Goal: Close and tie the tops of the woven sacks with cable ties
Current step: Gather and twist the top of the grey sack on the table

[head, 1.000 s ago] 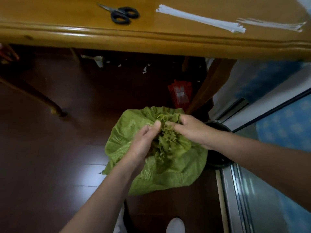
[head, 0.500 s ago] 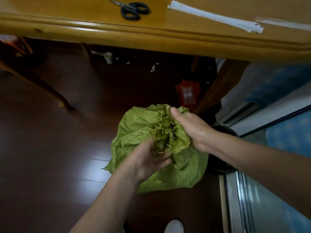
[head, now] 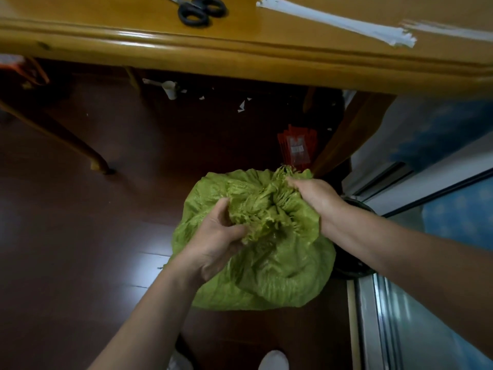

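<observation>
On the floor below the table (head: 240,60) — left hand (head: 216,241) and right hand (head: 313,194), fingers clenched on green sack (head: 280,276) mouth; frayed weave may slip loose — cable ties (head: 338,22) lie far.

Green woven sack (head: 280,268) — black scissors (head: 200,12), white cable ties (head: 336,22), honey-yellow table (head: 240,57).

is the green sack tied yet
Not tied: the left hand and right hand grip the sack by its bunched top; the cable ties lie on the table.
</observation>
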